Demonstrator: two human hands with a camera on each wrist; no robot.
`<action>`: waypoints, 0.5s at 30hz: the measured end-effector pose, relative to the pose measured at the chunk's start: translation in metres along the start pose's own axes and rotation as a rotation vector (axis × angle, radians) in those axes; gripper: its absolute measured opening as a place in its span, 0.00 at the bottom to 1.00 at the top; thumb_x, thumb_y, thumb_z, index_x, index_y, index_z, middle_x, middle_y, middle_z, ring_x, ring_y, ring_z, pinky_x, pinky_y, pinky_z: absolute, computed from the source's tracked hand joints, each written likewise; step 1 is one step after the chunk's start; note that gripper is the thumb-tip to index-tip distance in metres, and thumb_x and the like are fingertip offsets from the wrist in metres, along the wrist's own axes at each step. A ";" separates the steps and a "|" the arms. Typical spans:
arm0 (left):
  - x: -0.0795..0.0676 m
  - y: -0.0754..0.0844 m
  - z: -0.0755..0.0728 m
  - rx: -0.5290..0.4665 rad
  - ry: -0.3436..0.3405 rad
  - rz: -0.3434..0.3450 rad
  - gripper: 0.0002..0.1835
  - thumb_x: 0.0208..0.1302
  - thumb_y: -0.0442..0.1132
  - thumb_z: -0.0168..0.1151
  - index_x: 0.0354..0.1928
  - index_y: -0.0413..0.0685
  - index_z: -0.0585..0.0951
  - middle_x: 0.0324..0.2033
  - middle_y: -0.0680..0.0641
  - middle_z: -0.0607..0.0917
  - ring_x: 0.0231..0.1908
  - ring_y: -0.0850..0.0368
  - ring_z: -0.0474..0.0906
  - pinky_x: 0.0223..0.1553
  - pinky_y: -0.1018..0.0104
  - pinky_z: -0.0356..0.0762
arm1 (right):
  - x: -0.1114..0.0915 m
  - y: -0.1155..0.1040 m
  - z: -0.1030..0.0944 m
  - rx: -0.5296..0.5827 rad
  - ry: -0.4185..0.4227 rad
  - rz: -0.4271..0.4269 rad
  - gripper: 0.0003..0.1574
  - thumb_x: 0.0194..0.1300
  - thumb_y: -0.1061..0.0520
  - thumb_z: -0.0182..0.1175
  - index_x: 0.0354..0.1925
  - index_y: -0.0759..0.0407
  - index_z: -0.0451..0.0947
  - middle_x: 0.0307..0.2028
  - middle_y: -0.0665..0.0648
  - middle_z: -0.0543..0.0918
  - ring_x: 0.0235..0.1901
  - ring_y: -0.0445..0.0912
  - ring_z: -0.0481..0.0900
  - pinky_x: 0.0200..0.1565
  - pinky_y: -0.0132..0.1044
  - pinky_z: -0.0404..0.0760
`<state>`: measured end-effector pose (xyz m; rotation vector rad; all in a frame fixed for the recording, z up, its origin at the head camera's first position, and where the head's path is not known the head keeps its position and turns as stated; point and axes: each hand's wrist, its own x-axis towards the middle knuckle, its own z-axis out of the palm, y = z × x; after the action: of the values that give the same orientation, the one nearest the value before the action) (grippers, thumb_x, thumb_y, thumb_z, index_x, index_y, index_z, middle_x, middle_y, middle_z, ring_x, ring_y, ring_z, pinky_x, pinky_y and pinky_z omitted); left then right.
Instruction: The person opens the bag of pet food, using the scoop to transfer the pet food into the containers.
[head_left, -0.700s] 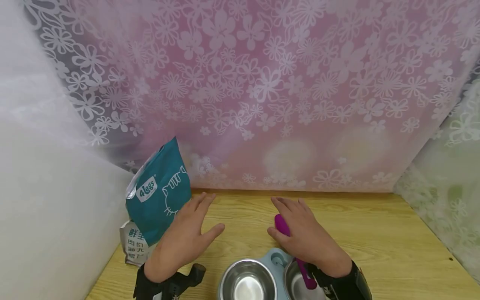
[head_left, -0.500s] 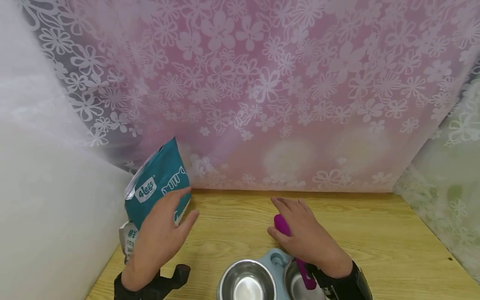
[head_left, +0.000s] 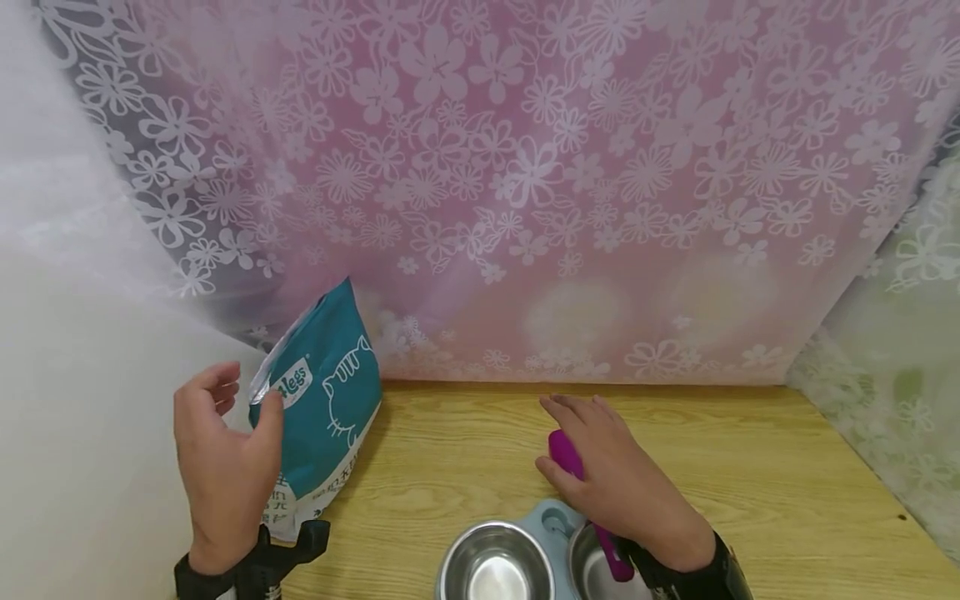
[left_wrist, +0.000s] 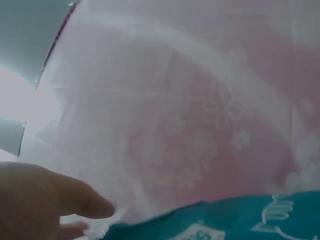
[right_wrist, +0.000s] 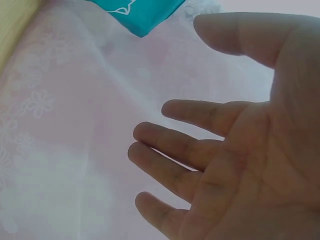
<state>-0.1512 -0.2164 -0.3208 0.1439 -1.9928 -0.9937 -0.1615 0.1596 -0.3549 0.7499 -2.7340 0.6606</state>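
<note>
Bag is standing tilted by the worktop's left edge. Beside it, the left hand is being held half-curled, gripping nothing visible; contact cannot be told. The right hand is being held spread, empty, over a purple utensil. Toppling could be being invited by any one-sided push.

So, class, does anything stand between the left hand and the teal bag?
Nothing visible does. In the head view, the left hand is at the left side of the teal bag, thumb overlapping its edge; contact is unclear.
</note>
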 end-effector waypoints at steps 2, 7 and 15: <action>0.002 -0.008 -0.001 0.037 -0.057 -0.065 0.26 0.71 0.40 0.63 0.65 0.34 0.72 0.58 0.35 0.77 0.55 0.42 0.74 0.52 0.61 0.68 | -0.001 -0.002 -0.002 -0.008 0.007 -0.011 0.41 0.72 0.44 0.64 0.75 0.59 0.67 0.71 0.60 0.72 0.73 0.58 0.66 0.73 0.64 0.53; 0.006 -0.020 0.000 0.092 -0.076 -0.087 0.21 0.72 0.46 0.65 0.56 0.37 0.82 0.47 0.37 0.86 0.42 0.47 0.82 0.40 0.81 0.69 | -0.003 -0.006 -0.003 -0.018 0.016 -0.021 0.39 0.71 0.44 0.65 0.73 0.59 0.69 0.70 0.60 0.73 0.72 0.59 0.67 0.72 0.65 0.56; 0.005 -0.015 -0.003 0.117 -0.088 -0.003 0.16 0.70 0.44 0.68 0.48 0.37 0.85 0.41 0.37 0.89 0.36 0.44 0.86 0.33 0.87 0.68 | -0.005 -0.011 -0.004 -0.028 0.022 -0.027 0.38 0.71 0.43 0.65 0.71 0.58 0.71 0.68 0.59 0.74 0.70 0.59 0.69 0.70 0.66 0.61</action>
<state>-0.1558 -0.2310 -0.3271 0.1695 -2.1327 -0.8990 -0.1511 0.1551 -0.3489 0.7677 -2.7029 0.6197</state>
